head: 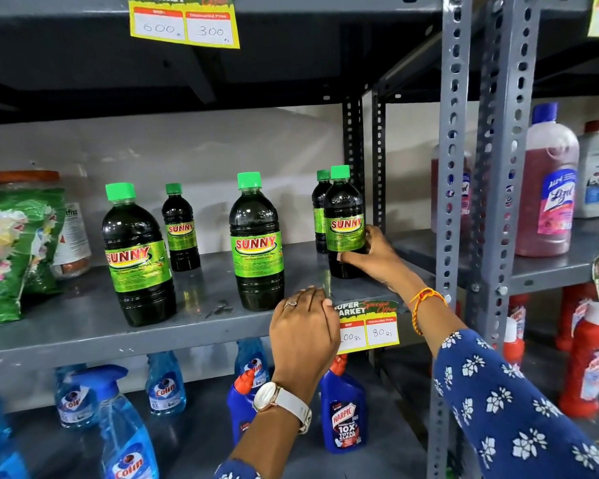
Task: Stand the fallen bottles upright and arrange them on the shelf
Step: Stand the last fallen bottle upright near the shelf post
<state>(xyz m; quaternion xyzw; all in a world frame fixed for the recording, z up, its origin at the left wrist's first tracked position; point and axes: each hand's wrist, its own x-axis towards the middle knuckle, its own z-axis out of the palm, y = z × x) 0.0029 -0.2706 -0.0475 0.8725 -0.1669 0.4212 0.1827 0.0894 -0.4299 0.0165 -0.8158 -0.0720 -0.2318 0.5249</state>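
Observation:
Several dark Sunny bottles with green caps stand upright on the grey metal shelf (83, 326). One large bottle (137, 257) is at front left, a smaller one (180, 229) behind it, another large one (256, 247) in the middle. At the right end my right hand (374, 261) grips the lower body of a Sunny bottle (344, 219), which stands upright in front of another small bottle (320, 209). My left hand (303, 326) rests with curled fingers on the shelf's front edge, holding nothing.
A green detergent bag (14, 250) and a jar sit at the shelf's left. A price tag (369, 326) hangs on the front edge. Perforated grey uprights (452, 202) bound the right side. Blue Colin sprays (125, 430) and Harpic bottles (343, 413) stand below; Lizol bottles (547, 188) are to the right.

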